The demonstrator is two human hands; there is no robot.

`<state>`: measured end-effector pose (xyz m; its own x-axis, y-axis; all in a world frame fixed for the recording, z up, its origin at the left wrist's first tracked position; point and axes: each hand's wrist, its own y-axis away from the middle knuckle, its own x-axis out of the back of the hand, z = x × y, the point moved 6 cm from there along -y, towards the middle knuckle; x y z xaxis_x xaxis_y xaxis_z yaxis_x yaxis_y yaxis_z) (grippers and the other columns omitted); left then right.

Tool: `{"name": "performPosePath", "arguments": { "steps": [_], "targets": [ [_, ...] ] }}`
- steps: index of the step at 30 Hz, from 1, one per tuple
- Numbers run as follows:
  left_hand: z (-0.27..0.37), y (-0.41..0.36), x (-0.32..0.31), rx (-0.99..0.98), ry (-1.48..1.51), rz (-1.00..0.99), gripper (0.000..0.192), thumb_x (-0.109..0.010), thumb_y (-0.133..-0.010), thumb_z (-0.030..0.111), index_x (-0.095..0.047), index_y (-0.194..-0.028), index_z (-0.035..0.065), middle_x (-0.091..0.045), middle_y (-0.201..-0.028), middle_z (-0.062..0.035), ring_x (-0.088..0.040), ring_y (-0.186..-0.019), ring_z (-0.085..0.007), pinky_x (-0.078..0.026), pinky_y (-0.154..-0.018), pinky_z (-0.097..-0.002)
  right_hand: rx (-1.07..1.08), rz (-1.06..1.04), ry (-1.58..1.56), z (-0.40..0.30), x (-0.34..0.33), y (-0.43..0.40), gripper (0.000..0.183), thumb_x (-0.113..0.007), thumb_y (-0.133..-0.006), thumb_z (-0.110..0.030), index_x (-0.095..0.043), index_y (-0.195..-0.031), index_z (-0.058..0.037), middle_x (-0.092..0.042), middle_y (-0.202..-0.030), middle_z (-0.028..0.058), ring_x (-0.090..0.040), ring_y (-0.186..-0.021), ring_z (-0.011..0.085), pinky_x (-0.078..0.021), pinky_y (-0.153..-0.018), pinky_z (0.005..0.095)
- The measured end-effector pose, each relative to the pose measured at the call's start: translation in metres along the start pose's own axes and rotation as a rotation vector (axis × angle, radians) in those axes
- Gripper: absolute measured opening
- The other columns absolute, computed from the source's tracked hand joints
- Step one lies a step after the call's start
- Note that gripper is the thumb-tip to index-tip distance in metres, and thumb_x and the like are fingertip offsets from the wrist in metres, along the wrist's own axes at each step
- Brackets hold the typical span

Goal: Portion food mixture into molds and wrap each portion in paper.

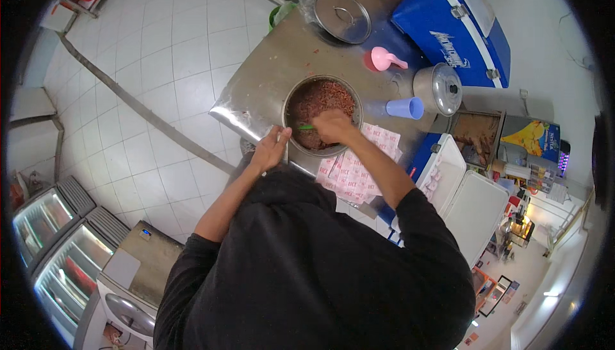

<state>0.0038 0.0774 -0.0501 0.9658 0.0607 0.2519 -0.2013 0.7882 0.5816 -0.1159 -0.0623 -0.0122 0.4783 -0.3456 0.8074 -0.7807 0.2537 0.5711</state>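
Observation:
A round metal pot (356, 95) sits on the steel table, holding a reddish-brown, crumbly food mass (324, 97) that looks like ground or shredded meat. My right hand (333, 126) is down inside the pot, closed around a utensil with a green part (305, 127); the rest of the utensil is hidden by the hand and the food. At the pot's near-left side, my left hand (271, 149) rests with its thumb against or very near the outer wall. Whether its fingers grip the rim is unclear. Pink-and-white printed paper sheets (353, 177) lie under and beside the pot, with a thin metal utensil (335, 165) on them.
Farther back on the steel table (269, 76) are a metal lid (342, 16), a pink scoop (384, 59), a blue-violet plastic cup (405, 108) and a lidded pot (437, 90). A blue cooler (451, 32) stands behind. An open white-lined cooler (444, 162) is at the right.

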Motion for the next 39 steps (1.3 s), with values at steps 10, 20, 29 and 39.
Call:
{"name": "performPosePath", "arguments": {
  "steps": [10,20,29,39],
  "targets": [
    [-0.013,-0.009,-0.010,0.105,0.230,-0.038,0.067,-0.041,-0.096,0.064,-0.046,-0.129,0.0052,-0.061,-0.105,-0.0197,-0.065,-0.093,-0.0294,-0.060,-0.057,-0.0395,0.151,-0.377,-0.448,0.053,-0.067,-0.014,0.016,-0.067,-0.081,-0.019,-0.073,-0.086,-0.0044,-0.060,-0.066,0.0141,-0.055,-0.059,0.0212,-0.0435,-0.058,0.0394],
    [0.047,0.015,0.057,-0.103,0.527,0.154,0.043,-0.038,-0.103,0.045,-0.052,-0.123,0.0103,-0.060,-0.109,-0.0117,-0.066,-0.088,-0.0251,-0.059,-0.062,-0.0378,-0.036,-0.202,-1.067,0.087,-0.013,0.066,0.024,-0.070,-0.087,-0.021,-0.074,-0.107,-0.0094,-0.051,-0.060,-0.0022,-0.041,-0.055,0.0093,-0.0359,-0.052,0.0330],
    [0.083,-0.046,-0.075,0.257,1.020,-0.321,0.035,-0.030,-0.106,0.039,-0.049,-0.128,0.0193,-0.053,-0.126,-0.0070,-0.055,-0.115,-0.0257,-0.052,-0.088,-0.0537,-0.858,0.335,-0.318,-0.022,0.024,0.113,0.038,-0.055,-0.087,-0.012,-0.064,-0.123,-0.0033,-0.069,-0.076,0.0199,-0.069,-0.067,0.0367,-0.0535,-0.060,0.0492],
    [0.076,-0.059,-0.081,0.337,1.054,-0.514,0.042,-0.034,-0.100,0.043,-0.061,-0.116,0.0154,-0.064,-0.115,-0.0078,-0.063,-0.103,-0.0234,-0.054,-0.082,-0.0482,-0.922,0.772,-0.186,-0.040,0.027,0.160,0.040,-0.058,-0.085,-0.016,-0.065,-0.124,-0.0065,-0.064,-0.063,0.0115,-0.063,-0.050,0.0297,-0.0506,-0.049,0.0435]
  ]
}}
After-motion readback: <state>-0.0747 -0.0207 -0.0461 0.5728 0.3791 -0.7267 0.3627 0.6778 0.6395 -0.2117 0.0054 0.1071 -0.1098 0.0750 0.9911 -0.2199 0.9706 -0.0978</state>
